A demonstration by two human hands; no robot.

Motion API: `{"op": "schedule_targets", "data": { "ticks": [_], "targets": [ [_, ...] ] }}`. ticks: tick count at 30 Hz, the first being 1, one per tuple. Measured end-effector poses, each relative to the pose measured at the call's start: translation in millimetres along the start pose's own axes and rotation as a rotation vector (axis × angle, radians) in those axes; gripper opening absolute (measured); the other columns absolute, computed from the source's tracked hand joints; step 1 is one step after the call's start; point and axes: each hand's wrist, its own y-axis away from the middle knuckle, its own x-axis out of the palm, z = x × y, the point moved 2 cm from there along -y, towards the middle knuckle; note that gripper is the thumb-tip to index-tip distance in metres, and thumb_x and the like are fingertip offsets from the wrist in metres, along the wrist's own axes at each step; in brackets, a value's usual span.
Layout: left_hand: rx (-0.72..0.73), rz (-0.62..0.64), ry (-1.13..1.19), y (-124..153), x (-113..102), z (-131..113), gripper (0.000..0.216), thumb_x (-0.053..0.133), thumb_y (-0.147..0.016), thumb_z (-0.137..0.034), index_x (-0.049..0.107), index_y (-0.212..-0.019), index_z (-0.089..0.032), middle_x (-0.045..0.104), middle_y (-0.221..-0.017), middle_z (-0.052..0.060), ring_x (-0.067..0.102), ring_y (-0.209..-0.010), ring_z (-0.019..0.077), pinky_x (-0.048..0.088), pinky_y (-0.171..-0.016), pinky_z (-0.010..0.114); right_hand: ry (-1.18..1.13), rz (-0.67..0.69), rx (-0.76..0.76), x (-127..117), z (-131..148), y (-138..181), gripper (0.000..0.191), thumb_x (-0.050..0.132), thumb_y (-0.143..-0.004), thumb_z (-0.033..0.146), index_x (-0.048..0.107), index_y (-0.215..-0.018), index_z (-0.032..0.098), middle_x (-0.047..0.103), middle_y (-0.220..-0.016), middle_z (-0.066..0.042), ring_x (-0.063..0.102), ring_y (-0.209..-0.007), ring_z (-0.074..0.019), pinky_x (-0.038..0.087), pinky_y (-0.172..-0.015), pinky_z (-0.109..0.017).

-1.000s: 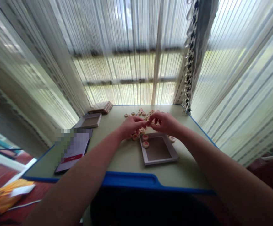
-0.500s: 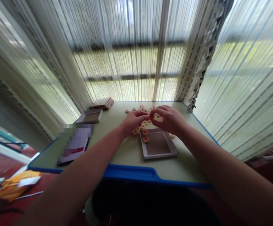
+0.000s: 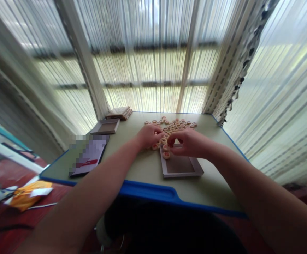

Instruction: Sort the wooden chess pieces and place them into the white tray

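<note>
Right hand (image 3: 176,144): pinching one round piece (image 3: 170,142) above near box (image 3: 183,174) | box's left side: two pieces (image 3: 166,155) | left hand (image 3: 149,135): grip unclear, hiding part of uncounted pile (image 3: 176,124) | leftward: one second box (image 3: 109,126), one tablet (image 3: 94,153), one stack (image 3: 119,113)

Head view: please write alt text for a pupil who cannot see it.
The right hand holds a round piece near two red-marked pieces in a shallow open box. The left hand is beside scattered pieces on a pale green, blue-edged table.
</note>
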Motion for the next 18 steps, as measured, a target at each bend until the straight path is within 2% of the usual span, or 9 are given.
{"op": "schedule_targets", "data": {
  "ticks": [8,18],
  "targets": [
    [0.068,-0.021,-0.208,0,0,4,0.029,0.049,-0.078,-0.031,0.067,-0.061,-0.016,0.06,-0.065,0.003,0.052,-0.066,0.0128,0.04,-0.067,0.024,0.012,0.069,-0.092,9,8,-2,0.013,0.06,-0.072,0.026,0.069,-0.08,0.022,0.063,-0.078,-0.002,0.053,-0.066,-0.012,0.039,-0.063,-0.024],
    [0.042,-0.052,-0.208,1,-4,1,0.03,0.049,-0.079,-0.032,0.066,-0.06,-0.016,0.061,-0.066,0.004,0.054,-0.067,0.0129,0.04,-0.067,0.025,0.081,0.058,-0.054,11,14,1,0.016,0.06,-0.073,0.031,0.07,-0.084,0.024,0.062,-0.085,-0.003,0.054,-0.067,-0.0132,0.038,-0.062,-0.024]
  ]
}}
